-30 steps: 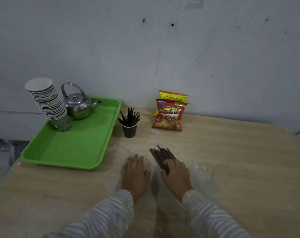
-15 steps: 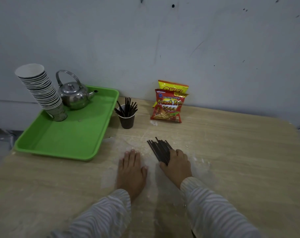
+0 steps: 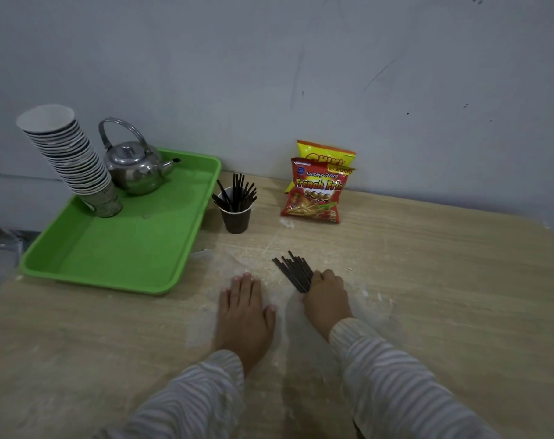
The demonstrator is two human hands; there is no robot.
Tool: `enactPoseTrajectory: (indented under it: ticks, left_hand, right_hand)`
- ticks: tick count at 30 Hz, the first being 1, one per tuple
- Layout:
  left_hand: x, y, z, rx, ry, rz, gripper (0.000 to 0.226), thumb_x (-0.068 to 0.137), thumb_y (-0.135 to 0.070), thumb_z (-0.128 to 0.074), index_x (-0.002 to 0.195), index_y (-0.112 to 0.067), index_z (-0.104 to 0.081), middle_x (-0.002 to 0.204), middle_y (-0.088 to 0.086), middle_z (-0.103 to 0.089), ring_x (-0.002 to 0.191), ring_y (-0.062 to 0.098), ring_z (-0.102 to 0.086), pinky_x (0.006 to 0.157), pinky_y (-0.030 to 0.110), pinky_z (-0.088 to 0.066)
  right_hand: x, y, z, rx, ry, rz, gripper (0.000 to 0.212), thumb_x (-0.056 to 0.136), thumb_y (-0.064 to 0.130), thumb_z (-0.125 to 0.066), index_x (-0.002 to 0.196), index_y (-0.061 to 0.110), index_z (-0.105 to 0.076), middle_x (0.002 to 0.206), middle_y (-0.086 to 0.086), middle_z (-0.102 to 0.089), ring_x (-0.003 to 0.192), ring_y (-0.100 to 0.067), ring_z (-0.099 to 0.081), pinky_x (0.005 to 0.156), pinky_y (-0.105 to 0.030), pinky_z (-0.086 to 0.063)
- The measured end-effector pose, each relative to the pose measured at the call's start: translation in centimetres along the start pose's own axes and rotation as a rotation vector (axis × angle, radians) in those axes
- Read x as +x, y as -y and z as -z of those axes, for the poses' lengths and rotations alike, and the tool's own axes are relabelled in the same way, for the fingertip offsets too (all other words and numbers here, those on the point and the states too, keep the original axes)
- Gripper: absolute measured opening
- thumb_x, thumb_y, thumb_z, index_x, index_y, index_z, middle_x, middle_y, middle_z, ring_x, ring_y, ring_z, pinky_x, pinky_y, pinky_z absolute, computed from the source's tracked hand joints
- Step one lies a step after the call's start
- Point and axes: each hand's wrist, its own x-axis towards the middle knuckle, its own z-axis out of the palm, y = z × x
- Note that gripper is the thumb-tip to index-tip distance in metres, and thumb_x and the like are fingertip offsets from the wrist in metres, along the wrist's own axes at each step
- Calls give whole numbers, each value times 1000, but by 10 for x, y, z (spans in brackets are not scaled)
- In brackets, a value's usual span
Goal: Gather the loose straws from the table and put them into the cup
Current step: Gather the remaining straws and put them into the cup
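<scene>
Dark cup [image 3: 236, 217] holds upright straws; right hand [image 3: 328, 297] fingers curled around loose straws [image 3: 294, 270]; left hand [image 3: 244, 315] flat, empty.

Cup [image 3: 236, 216] stands on the counter [image 3: 427, 280], straws upright in it. Tray [image 3: 117, 248] just left of cup, carrying kettle [image 3: 135, 167] and stacked cups [image 3: 70, 160] (stack left of kettle). Snack bags [image 3: 315, 191] right of cup, against the wall. Loose straws [image 3: 294, 272] before cup, slightly right; left hand [image 3: 242, 312] flat before cup.

Right hand [image 3: 328, 294] grips a bundle of dark straws [image 3: 293, 270] on the table [image 3: 443, 280] — left hand [image 3: 244, 308] lies flat beside.
</scene>
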Motion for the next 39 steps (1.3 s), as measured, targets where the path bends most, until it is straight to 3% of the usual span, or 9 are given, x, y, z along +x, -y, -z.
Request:
enactPoseTrajectory:
  ticks: [7, 14, 21, 27, 30, 33, 37, 39]
  left_hand:
    - [1, 0, 0, -8, 14, -2, 65, 88, -46, -24, 144, -12, -25, 157, 11, -21, 146, 27, -12, 118, 46, -7]
    - [0, 0, 0, 9, 23, 4, 63, 90, -44, -23, 144, -13, -23, 158, 10, -20, 146, 26, -10, 118, 45, -7]
    - [0, 0, -1, -8, 22, 2, 63, 90, -45, -24, 144, -12, -23, 157, 11, -21, 146, 27, -11, 118, 46, -8]
    - [1, 1, -3, 11, 23, 2, 65, 89, -46, -22, 144, -12, -25, 156, 12, -23, 146, 28, -14, 118, 46, -9]
    - [1, 1, -3, 14, 20, 5, 65, 89, -47, -23, 144, -12, -27, 156, 12, -25, 145, 28, -15, 117, 45, -7]
    - [2, -1, -2, 16, 0, 7, 65, 87, -46, -26, 141, -10, -34, 152, 13, -33, 143, 30, -23, 116, 48, -15]
    - [1, 3, -3, 27, 33, 1, 66, 88, -47, -22, 145, -13, -22, 157, 10, -21, 146, 27, -11, 118, 46, -7]
    - [0, 4, -1, 17, 45, -1, 65, 90, -47, -21, 146, -14, -17, 159, 9, -16, 147, 25, -6, 118, 44, -4]
  right_hand:
    - [3, 16, -6, -66, 7, 38, 27, 88, 1, -37, 109, 1, -54, 113, -16, -53, 104, -29, -49, 85, -35, -44]
    - [7, 28, -14, -146, -10, 26, 25, 91, 7, -36, 111, -1, -49, 111, -18, -57, 100, -30, -55, 81, -36, -48]
    - [20, 32, -14, -92, 105, -114, 26, 93, 16, -36, 110, 5, -52, 114, -13, -56, 104, -27, -53, 86, -37, -46]
    - [14, 26, -12, -186, 102, 53, 25, 91, 14, -36, 108, 3, -51, 110, -16, -59, 99, -30, -56, 80, -38, -48]
    - [15, 21, -8, -37, 108, 42, 23, 91, 14, -35, 103, 5, -52, 103, -15, -62, 91, -29, -59, 74, -36, -47]
    - [17, 15, -2, 236, 149, -51, 19, 91, 13, -35, 100, 7, -50, 91, -11, -61, 76, -24, -57, 65, -31, -43]
    - [21, 11, 8, 477, 225, -124, 20, 91, 9, -38, 107, 1, -48, 86, -8, -52, 71, -22, -50, 62, -29, -38]
    - [20, 11, 14, 751, 291, -242, 22, 89, 7, -36, 107, 3, -48, 81, -11, -53, 63, -21, -51, 52, -31, -41]
